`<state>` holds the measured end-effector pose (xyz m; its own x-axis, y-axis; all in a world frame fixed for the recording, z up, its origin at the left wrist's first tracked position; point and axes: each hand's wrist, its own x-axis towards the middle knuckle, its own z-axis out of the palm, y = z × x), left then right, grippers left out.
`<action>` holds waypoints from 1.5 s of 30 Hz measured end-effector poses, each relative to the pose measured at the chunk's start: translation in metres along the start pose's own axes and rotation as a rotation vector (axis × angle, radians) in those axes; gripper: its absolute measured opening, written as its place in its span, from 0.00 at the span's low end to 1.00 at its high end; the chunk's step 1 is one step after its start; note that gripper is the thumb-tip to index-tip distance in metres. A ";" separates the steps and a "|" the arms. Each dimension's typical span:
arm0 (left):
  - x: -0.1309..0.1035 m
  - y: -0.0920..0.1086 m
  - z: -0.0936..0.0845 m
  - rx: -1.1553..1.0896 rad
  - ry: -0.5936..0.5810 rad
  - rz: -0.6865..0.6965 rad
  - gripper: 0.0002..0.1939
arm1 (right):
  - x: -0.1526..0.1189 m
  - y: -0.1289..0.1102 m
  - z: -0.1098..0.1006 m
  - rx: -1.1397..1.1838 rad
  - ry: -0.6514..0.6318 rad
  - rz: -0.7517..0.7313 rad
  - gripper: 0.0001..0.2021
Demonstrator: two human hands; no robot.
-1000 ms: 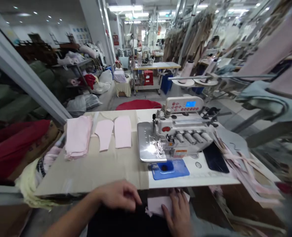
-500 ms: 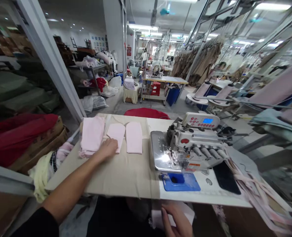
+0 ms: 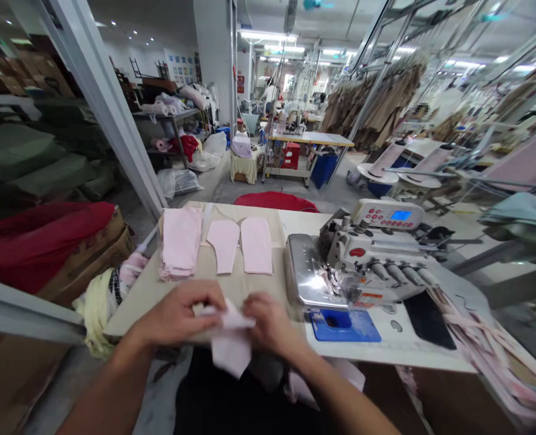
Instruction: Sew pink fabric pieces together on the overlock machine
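Between my two hands, over the table's front edge, hangs a small pink fabric piece (image 3: pixel 232 350), blurred by motion. My left hand (image 3: pixel 188 308) pinches its upper left part. The fingers of my right hand (image 3: pixel 268 317) are closed on its upper right part. Behind them on the beige table cover (image 3: pixel 147 305) lie a pink stack (image 3: pixel 181 241) at the left and two flat pink pieces, a narrower one (image 3: pixel 225 244) and a wider one (image 3: pixel 256 244). More pink fabric (image 3: pixel 301 389) shows below the table edge, partly behind my right forearm.
An overlock sewing machine (image 3: pixel 371 254) stands right of my hands, with a blue plate (image 3: pixel 344 326) and a dark flat object (image 3: pixel 429 320) before it. Fabric strips (image 3: pixel 489 347) lie far right. Cloth (image 3: pixel 98 308) hangs at the table's left. A metal post (image 3: pixel 109 109) rises at the left.
My left hand has left the pieces on the table and come nearer. My right hand has risen from below the table edge. Both now hold a pink piece together. The view has shifted slightly.
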<state>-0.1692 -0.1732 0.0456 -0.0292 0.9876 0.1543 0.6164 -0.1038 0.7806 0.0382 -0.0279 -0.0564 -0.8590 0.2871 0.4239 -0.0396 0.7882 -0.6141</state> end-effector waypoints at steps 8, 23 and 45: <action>-0.051 -0.088 0.019 0.537 0.362 -0.203 0.18 | 0.017 0.016 -0.008 -0.388 0.108 0.106 0.11; 0.104 -0.065 0.074 0.510 0.107 -0.213 0.12 | -0.050 0.008 -0.002 -0.315 -0.048 0.131 0.13; 0.051 0.012 0.052 -0.338 -0.403 0.018 0.15 | -0.066 0.022 0.008 -0.046 0.318 0.174 0.39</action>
<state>-0.1223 -0.1180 0.0317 0.3254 0.9453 -0.0235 0.3235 -0.0879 0.9421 0.0900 -0.0338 -0.1037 -0.6485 0.5687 0.5060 0.1228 0.7342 -0.6678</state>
